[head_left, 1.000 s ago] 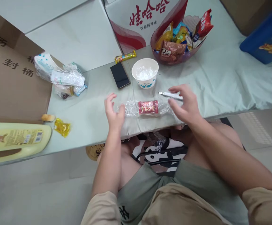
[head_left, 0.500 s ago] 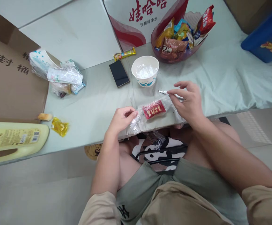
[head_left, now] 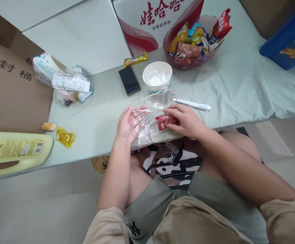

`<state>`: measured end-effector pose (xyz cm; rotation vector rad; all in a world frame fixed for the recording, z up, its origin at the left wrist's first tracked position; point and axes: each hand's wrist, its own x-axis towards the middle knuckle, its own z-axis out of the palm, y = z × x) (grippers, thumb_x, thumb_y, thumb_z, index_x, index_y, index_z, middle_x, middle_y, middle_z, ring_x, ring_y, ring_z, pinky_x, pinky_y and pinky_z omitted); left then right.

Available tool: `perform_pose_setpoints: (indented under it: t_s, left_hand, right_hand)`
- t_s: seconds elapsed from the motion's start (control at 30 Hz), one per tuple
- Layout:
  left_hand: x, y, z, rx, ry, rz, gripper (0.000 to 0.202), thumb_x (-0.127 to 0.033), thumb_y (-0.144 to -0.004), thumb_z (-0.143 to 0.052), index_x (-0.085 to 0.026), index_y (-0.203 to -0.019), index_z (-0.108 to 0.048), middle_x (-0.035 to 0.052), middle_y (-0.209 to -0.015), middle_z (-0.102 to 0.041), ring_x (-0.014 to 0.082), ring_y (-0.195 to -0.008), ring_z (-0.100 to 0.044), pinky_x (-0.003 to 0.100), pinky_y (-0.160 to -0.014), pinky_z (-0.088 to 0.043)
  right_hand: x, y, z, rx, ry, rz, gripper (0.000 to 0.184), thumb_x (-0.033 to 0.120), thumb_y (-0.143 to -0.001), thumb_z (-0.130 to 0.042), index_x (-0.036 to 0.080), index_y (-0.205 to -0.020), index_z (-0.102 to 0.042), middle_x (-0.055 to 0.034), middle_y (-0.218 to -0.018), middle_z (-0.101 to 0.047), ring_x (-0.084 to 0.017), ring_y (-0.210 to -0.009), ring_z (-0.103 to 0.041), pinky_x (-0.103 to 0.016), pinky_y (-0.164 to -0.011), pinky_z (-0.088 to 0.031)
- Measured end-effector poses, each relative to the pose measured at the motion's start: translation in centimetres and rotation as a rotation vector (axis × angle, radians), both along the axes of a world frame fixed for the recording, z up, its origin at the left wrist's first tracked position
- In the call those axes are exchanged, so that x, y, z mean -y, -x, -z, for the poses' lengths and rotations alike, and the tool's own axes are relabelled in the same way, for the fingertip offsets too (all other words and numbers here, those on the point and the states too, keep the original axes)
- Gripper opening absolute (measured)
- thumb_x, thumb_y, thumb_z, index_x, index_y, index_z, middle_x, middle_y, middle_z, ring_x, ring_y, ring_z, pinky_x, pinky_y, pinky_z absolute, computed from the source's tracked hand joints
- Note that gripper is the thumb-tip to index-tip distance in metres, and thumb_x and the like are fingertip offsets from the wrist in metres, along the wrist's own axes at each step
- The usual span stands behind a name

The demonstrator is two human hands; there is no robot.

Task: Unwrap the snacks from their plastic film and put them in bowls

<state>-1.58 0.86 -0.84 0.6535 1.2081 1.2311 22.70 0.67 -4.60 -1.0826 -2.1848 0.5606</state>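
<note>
Clear plastic film (head_left: 147, 118) stretches between my two hands near the table's front edge. My left hand (head_left: 127, 126) grips its left side, the thumb and fingers partly covered by the film. A small red snack packet (head_left: 162, 122) with gold print lies at the film's right. Over this packet is my right hand (head_left: 186, 120), with its fingertips closed on the film and its thumb across the packet. A white utility knife (head_left: 193, 104) lies just beyond the right hand. Behind the film stands a white paper bowl (head_left: 157, 88) holding crumpled clear plastic.
A phone (head_left: 129, 80) and a yellow snack stick (head_left: 135, 60) lie left of the bowl. Behind are a glass bowl (head_left: 169, 59) of snacks and a water carton (head_left: 160, 37). Wrapped bowls (head_left: 47, 67), a yellow wrapper (head_left: 65, 137) and a yellow jug (head_left: 45, 149) are at left.
My right hand has put the utility knife down on the table and moved left onto the film and red packet. My left hand has turned and lifted the film, now spread wider.
</note>
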Motion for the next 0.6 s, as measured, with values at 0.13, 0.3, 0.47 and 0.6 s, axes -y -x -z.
perform_pose_setpoints:
  t_s: [0.13, 0.3, 0.47, 0.6]
  left_hand:
    - [-1.0, 0.3, 0.5, 0.046, 0.076, -0.181, 0.024, -0.041, -0.085, -0.066, -0.022, -0.078, -0.053, 0.007, -0.101, -0.078, 0.0229, -0.091, -0.077, 0.024, -0.051, -0.051]
    - [-1.7, 0.9, 1.2, 0.012, 0.122, -0.263, 0.025, -0.041, -0.083, -0.065, -0.023, -0.078, -0.048, 0.0067, -0.104, -0.078, 0.0216, -0.091, -0.077, 0.022, -0.047, -0.043]
    - [-1.8, 1.0, 1.3, -0.011, 0.08, -0.258, 0.029, -0.041, -0.08, -0.068, -0.023, -0.077, -0.045, 0.0069, -0.104, -0.077, 0.0209, -0.09, -0.077, 0.021, -0.044, -0.037]
    - [-1.6, 0.6, 1.2, 0.013, 0.063, -0.211, 0.029, -0.043, -0.081, -0.069, -0.024, -0.077, -0.048, 0.0071, -0.103, -0.078, 0.0209, -0.091, -0.076, 0.022, -0.044, -0.037]
  right_hand:
    - [-0.1, 0.0, 0.0, 0.032, -0.079, 0.084, 0.033, 0.032, -0.092, -0.066, 0.026, -0.125, -0.072, -0.0131, -0.139, -0.061, -0.031, -0.121, -0.06, -0.05, -0.104, -0.048]
    - [0.2, 0.3, -0.7, 0.036, -0.13, 0.085, 0.02, 0.033, -0.1, -0.057, 0.03, -0.105, -0.076, -0.0067, -0.12, -0.073, -0.027, -0.116, -0.063, -0.046, -0.099, -0.046]
    - [0.6, 0.2, -1.3, 0.028, -0.173, -0.031, 0.024, 0.029, -0.099, -0.053, 0.03, -0.097, -0.077, -0.0038, -0.104, -0.076, -0.024, -0.105, -0.066, -0.044, -0.094, -0.044]
    - [0.9, 0.6, -1.3, 0.122, -0.157, 0.047, 0.027, 0.029, -0.098, -0.053, 0.03, -0.106, -0.079, -0.0061, -0.12, -0.072, -0.028, -0.112, -0.061, -0.046, -0.095, -0.042]
